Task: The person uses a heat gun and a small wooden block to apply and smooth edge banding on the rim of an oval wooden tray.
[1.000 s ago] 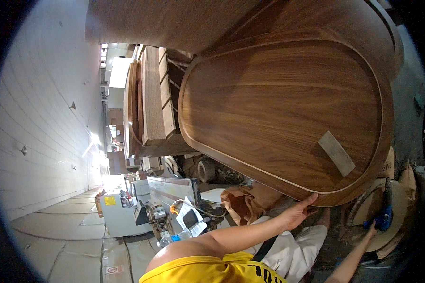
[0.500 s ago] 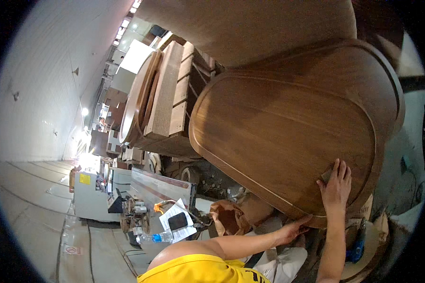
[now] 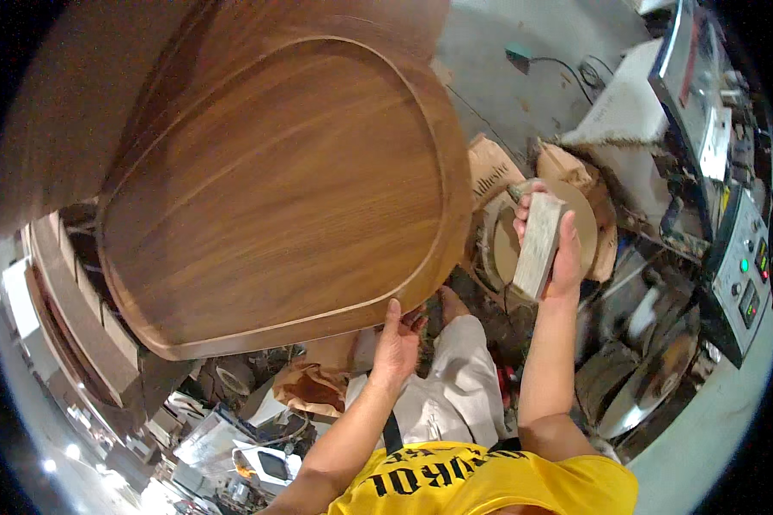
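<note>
A large wooden tabletop [image 3: 283, 197] with rounded corners and a raised rim fills the upper left of the head view, tilted. At its near edge my left hand [image 3: 397, 350] grips the rim, thumb on top and the other fingers mostly hidden beneath. To the right of the panel, my right hand [image 3: 562, 266] is raised and closed around a rectangular sanding block [image 3: 538, 245], pale and grained like wood. The block is apart from the tabletop, with its long face turned up toward me.
Right of the panel stand a round tan disc-shaped lid [image 3: 578, 215] and torn paper sacks [image 3: 494, 163]. Farther right is a control panel [image 3: 743, 275] with lit displays. An open brown paper bag [image 3: 311, 388] sits near my left forearm; stacked wooden parts [image 3: 86, 318] lie at left.
My right hand has lifted off the tabletop surface and moved right, turning the block upward. The view has swung to the right. My left hand stays at the tabletop's edge.
</note>
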{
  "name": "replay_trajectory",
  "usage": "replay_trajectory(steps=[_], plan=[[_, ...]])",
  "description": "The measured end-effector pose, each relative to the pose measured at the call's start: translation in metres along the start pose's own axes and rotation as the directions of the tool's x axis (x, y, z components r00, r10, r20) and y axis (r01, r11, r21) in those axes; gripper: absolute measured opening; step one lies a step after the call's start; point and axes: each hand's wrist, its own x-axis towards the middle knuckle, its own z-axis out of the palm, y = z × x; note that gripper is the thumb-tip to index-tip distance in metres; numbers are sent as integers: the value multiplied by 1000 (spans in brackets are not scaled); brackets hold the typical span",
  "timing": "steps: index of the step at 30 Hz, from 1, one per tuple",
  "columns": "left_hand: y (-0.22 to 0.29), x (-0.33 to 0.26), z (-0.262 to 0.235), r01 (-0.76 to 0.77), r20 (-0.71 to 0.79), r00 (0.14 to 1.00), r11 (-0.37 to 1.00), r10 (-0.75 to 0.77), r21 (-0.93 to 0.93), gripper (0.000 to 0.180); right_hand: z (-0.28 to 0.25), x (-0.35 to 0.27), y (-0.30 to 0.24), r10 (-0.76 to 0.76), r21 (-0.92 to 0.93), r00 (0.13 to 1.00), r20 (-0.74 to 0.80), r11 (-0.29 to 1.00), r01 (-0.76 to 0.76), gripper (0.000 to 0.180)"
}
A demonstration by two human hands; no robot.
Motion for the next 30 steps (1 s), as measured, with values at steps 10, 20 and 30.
replay_trajectory(steps=[10,20,30], plan=[[97,-15,47,-822,766,509,-41,393,567,11,-58,27,132,335,116,925,-180,941,-318,44],[218,73,160,-316,743,446,-689,499,652,76,51,27,93,468,64,878,106,877,-475,51],[229,59,165,-274,727,541,-729,423,628,79,24,55,94,416,-73,903,107,909,-410,48]])
